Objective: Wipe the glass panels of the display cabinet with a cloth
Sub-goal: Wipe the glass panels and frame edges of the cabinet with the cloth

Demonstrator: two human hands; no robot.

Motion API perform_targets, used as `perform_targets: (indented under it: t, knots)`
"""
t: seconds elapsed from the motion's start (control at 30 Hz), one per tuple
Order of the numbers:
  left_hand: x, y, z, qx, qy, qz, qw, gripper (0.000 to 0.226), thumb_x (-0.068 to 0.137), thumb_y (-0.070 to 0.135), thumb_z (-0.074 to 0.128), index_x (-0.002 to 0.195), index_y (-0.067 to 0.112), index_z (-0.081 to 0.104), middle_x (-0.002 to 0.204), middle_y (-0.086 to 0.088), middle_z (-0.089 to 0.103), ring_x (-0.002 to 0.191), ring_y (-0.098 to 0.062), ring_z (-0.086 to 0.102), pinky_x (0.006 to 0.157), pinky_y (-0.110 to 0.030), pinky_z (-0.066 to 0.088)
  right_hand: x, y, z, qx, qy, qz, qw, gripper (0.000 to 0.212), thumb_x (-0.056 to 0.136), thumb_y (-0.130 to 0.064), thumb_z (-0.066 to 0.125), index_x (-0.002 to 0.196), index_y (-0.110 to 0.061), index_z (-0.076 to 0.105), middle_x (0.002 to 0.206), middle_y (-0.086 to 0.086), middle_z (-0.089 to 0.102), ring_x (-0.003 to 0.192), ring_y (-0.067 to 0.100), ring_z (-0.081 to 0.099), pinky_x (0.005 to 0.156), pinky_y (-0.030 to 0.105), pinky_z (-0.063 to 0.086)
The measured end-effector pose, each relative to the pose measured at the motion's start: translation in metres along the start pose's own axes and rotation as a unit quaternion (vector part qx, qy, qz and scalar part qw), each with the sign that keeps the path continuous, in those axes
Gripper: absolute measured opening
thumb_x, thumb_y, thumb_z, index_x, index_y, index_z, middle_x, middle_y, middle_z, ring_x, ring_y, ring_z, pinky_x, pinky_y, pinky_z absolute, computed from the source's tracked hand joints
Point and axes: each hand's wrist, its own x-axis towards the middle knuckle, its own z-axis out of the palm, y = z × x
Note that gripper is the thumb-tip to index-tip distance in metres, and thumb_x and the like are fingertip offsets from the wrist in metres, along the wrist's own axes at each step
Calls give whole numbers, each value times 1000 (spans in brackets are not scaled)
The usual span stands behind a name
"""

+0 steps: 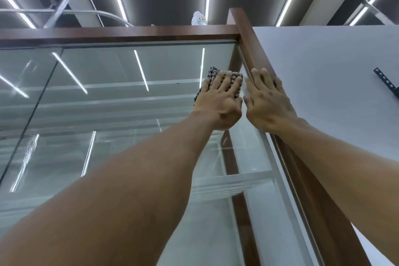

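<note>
I look up at a tall display cabinet with a brown wooden frame [133, 33] and a large glass panel [121, 97] that mirrors the ceiling lights. My left hand [220, 101] lies flat, fingers straight, and presses a dark nubbly cloth [212, 71] against the glass near the panel's upper right corner. My right hand [266, 99] rests flat with straight fingers on the cabinet's right edge, partly on the glass edge and partly on the brown corner post [254, 47]. Most of the cloth is hidden under my left hand.
A plastic water bottle [199, 19] stands on top of the cabinet. A white wall [328, 84] with a black bracket [386, 83] adjoins the cabinet on the right. A second glass panel [19, 84] continues to the left. Glass shelves show inside.
</note>
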Motion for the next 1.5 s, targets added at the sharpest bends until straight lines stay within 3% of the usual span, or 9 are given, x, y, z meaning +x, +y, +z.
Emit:
perform_targets:
  t: [0.13, 0.3, 0.43, 0.83, 1.17, 1.33, 1.5]
  knots:
    - [-12, -31, -9, -13, 3, -37, 999, 62, 109, 41, 18, 165, 28, -6, 173, 1, -14, 158, -17, -20, 127, -43, -14, 2, -21, 0, -74, -42, 4, 996, 61, 109, -35, 14, 162, -8, -1, 171, 9, -7, 156, 25, -18, 126, 52, -11]
    - [-27, -54, -15, -22, 15, -63, 998, 61, 109, 41, 18, 165, 28, -3, 173, 1, -14, 158, -17, -19, 125, -43, -15, 12, -73, 12, 41, -43, -8, 998, 63, 110, -38, 17, 162, -9, -4, 171, 9, -7, 158, 22, -11, 128, 48, -7]
    - [-45, -85, -24, -23, 20, -86, 996, 62, 108, 41, 20, 165, 29, -2, 173, 2, -12, 158, -16, -18, 128, -45, -12, 22, -111, 19, 54, -14, 25, 998, 63, 108, -37, 20, 162, -9, 5, 171, 10, -1, 158, 25, -6, 127, 55, -4]
    - [-117, -207, -59, -17, 35, -168, 985, 62, 109, 42, 20, 165, 30, -2, 173, 3, -11, 158, -14, -18, 128, -42, -12, 59, -252, 27, 59, -26, -57, 996, 62, 106, -44, 18, 163, -23, 4, 171, 8, -6, 158, 28, -9, 124, 63, -7]
    - [-194, -319, -88, -13, 43, -263, 964, 63, 109, 39, 22, 165, 31, -5, 173, 4, -13, 157, -13, -20, 127, -41, -14, 58, -344, 39, 61, -11, -118, 991, 63, 105, -44, 19, 163, -22, 6, 171, 10, -2, 158, 28, -7, 122, 67, -6]
    - [-249, -304, -76, -7, 59, -304, 951, 62, 110, 40, 20, 164, 31, -9, 172, 5, -18, 156, -12, -22, 127, -39, -15, 49, -339, 36, 69, -22, -124, 990, 62, 105, -41, 13, 164, -22, 2, 171, 10, -6, 158, 26, -10, 124, 62, -8]
    - [-224, -279, -76, -8, 17, -223, 975, 62, 111, 39, 23, 163, 31, -9, 171, 4, -19, 155, -11, -24, 127, -39, -17, 38, -335, 33, 80, -39, -127, 988, 62, 107, -42, 12, 163, -22, -4, 170, 10, -13, 157, 25, -14, 126, 55, -9]
